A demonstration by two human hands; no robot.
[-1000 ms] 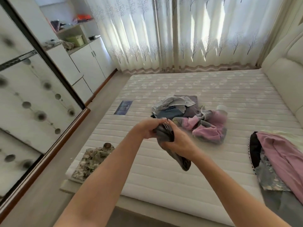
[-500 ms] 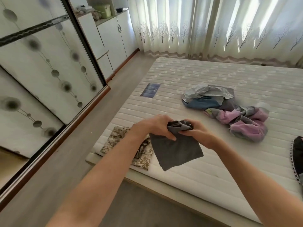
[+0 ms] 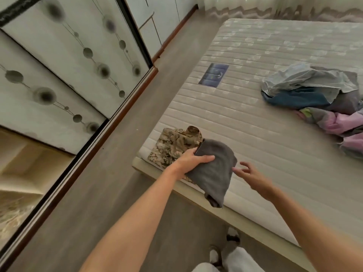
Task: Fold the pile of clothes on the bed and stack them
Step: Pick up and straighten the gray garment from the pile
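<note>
Left arm reaches out over the near left corner of the bed (image 3: 255, 134), left hand (image 3: 193, 160) clamped on the folded grey garment (image 3: 214, 169), thumb on top, fingers tucked under its left edge. The garment overlaps the folded camo piece (image 3: 172, 146) on that corner, its near end hanging past the mattress edge. Right hand (image 3: 253, 176) hangs just right of it, fingers spread, holding nothing. The unfolded pile (image 3: 318, 99) sits well off to the far right.
</note>
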